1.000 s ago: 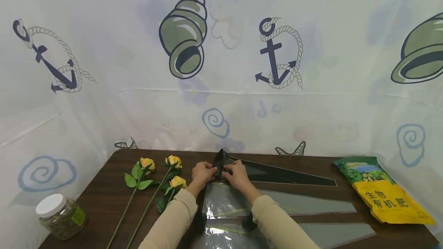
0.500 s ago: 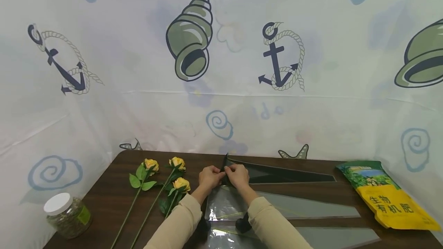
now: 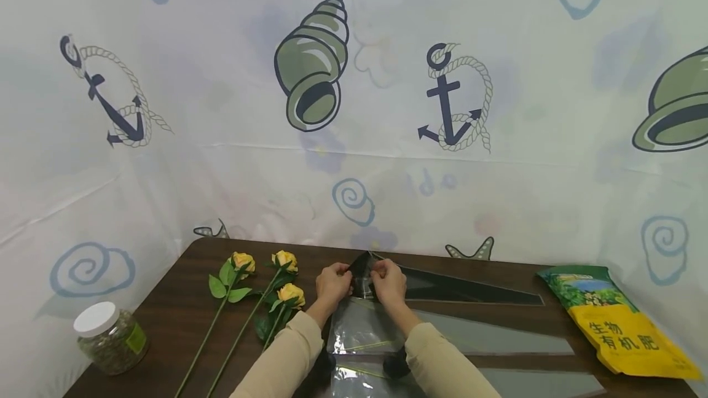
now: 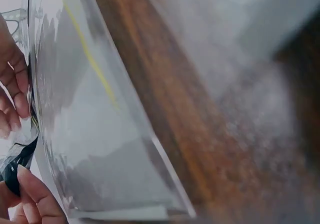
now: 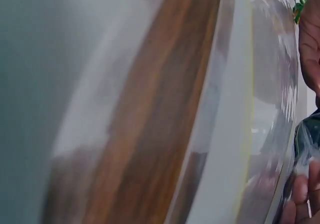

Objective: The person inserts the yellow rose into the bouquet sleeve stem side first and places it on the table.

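Observation:
A black, tapering plastic flower sleeve (image 3: 470, 287) lies at the back of the table, its wide end lifted toward the person. One side of that end is pinched by my left hand (image 3: 334, 284). The other side is pinched by my right hand (image 3: 389, 283), and dark film spans the gap between them. In the left wrist view, thumb and fingers (image 4: 37, 196) grip the dark film edge. In the right wrist view, fingertips (image 5: 301, 189) hold clear and dark film. Nearer the person lie two clear-and-grey sleeves, one (image 3: 509, 333) behind the other (image 3: 544, 382).
Three yellow roses with long stems, one bloom (image 3: 243, 263) farthest left, lie left of the hands. A white-lidded jar (image 3: 110, 338) of dried bits stands at the front left. A yellow and green fertilizer bag (image 3: 619, 321) lies at the right. A printed cloth (image 3: 387, 195) backs the table.
The hands came together at the black sleeve's wide end half a second ago. Now they are apart again, with the film spread between them. The head view has shifted slightly.

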The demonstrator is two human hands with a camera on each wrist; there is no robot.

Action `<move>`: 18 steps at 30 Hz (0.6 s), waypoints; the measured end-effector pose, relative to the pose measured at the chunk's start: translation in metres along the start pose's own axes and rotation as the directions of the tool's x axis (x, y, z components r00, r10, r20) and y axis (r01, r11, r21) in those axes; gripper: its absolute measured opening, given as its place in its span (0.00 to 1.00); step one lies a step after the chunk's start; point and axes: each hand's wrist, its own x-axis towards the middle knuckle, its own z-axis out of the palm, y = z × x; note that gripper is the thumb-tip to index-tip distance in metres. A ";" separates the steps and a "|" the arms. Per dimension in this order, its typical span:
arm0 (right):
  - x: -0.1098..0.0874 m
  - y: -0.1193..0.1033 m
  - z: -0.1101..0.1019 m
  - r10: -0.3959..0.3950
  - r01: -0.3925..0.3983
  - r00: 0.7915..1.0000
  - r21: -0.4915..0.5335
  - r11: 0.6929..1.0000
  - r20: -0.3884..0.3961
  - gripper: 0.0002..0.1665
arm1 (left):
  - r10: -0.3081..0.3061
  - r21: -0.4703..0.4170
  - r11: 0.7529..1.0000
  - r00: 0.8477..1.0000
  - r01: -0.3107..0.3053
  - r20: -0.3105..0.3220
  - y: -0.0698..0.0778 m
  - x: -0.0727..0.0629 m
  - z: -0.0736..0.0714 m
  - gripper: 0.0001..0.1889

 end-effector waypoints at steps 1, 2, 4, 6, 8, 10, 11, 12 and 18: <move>0.000 0.001 -0.002 -0.001 0.001 1.000 0.007 1.000 -0.006 0.04 | -0.005 0.005 1.000 1.000 0.005 -0.002 0.000 0.000 0.000 0.10; 0.000 0.002 -0.003 0.001 -0.001 1.000 0.015 1.000 -0.009 0.03 | -0.011 0.007 1.000 1.000 0.011 -0.003 0.001 -0.001 0.000 0.10; 0.001 0.003 -0.007 0.001 -0.001 1.000 0.034 0.999 -0.006 0.02 | -0.015 0.026 1.000 1.000 0.015 -0.006 0.003 -0.002 0.001 0.10; 0.001 0.003 -0.012 -0.007 0.007 1.000 0.044 0.999 -0.004 0.02 | -0.021 0.046 0.999 1.000 0.021 -0.009 0.004 -0.002 0.001 0.10; 0.002 0.003 -0.016 -0.022 0.022 1.000 0.057 0.998 0.000 0.03 | -0.027 0.066 0.997 1.000 0.028 -0.013 0.004 -0.003 0.001 0.10; 0.002 0.001 -0.021 -0.032 0.031 0.999 0.075 0.997 0.006 0.04 | -0.034 0.079 0.996 0.999 0.036 -0.021 0.004 -0.003 0.001 0.09; 0.002 0.000 -0.023 -0.030 0.029 1.000 0.080 0.996 0.006 0.04 | -0.040 0.072 0.997 0.999 0.041 -0.021 0.004 -0.003 0.001 0.09; 0.002 0.000 -0.025 -0.032 0.031 0.999 0.087 0.996 0.007 0.05 | -0.046 0.055 0.997 0.999 0.047 -0.016 0.004 -0.002 0.001 0.09; 0.003 -0.005 -0.034 -0.071 0.068 0.997 0.086 0.994 0.030 0.03 | -0.029 -0.054 0.998 0.999 0.030 0.032 0.006 0.000 0.003 0.08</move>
